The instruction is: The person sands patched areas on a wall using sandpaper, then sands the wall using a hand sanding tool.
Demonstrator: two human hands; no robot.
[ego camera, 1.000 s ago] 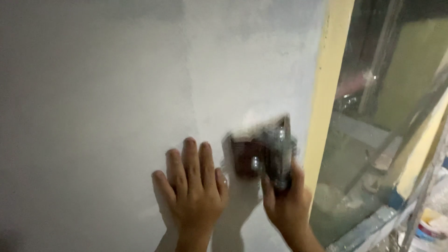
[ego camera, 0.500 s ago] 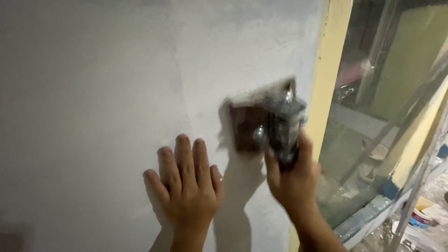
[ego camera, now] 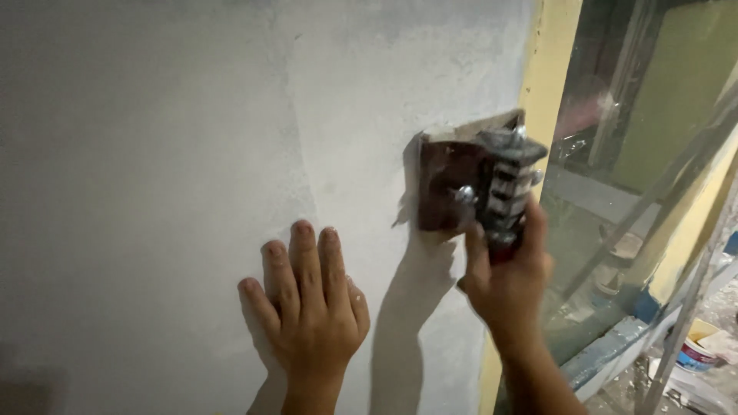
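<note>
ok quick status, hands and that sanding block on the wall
Left hand flat on the white wall. Right hand grips the sanding block, pad against the wall. Nothing in the way.

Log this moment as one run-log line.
left hand: flat on white wall | right hand: grips sanding block against wall | yellow frame: right of block

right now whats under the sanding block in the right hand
The sanding block lies flat against the white plastered wall, gripped by the right hand. The wall patch beneath is covered. The left hand rests flat nearby.
</note>
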